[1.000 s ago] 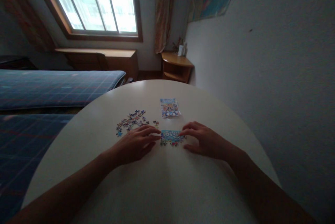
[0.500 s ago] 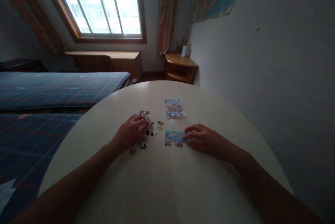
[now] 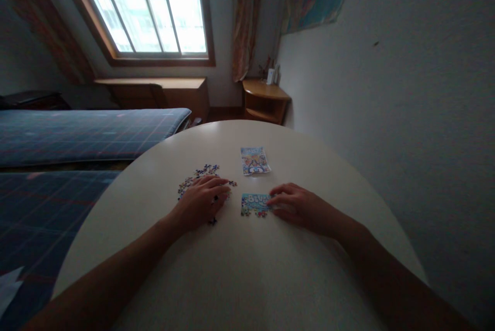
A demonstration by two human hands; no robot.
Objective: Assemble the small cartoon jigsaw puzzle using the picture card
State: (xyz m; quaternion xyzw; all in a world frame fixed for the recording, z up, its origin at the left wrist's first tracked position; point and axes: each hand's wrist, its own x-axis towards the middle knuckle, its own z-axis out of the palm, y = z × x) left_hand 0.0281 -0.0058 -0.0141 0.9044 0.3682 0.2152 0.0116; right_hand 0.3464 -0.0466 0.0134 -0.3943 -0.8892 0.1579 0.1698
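We see the change mostly at our left hand [image 3: 203, 199]. Taking the joined puzzle section [image 3: 254, 203] as the centre of the dial, with twelve pointing away from us, that hand had its fingertips at the section's nine o'clock edge a second ago; now it lies over the loose pieces [image 3: 207, 169], between nine and ten o'clock. Over the last half second it has slid a little towards three o'clock, uncovering pieces on its far left and covering others nearer the section. Its fingers are spread and gently bent, and we cannot tell whether they pinch a piece

Our right hand [image 3: 298, 204] has stayed at three o'clock, half curled and relaxed, its fingertips at the section's edge without gripping it. The section lies flat on the desk [image 3: 247, 274], lettering on its twelve o'clock side and an uneven, knobbed edge at six. We make out no piece added to it, so we judge that the work is back among the loose pieces and the built part is no further along

One dark piece [image 3: 212, 221] sits apart from the heap, at about eight o'clock, while the printed sheet [image 3: 255, 161] lies at twelve, untouched
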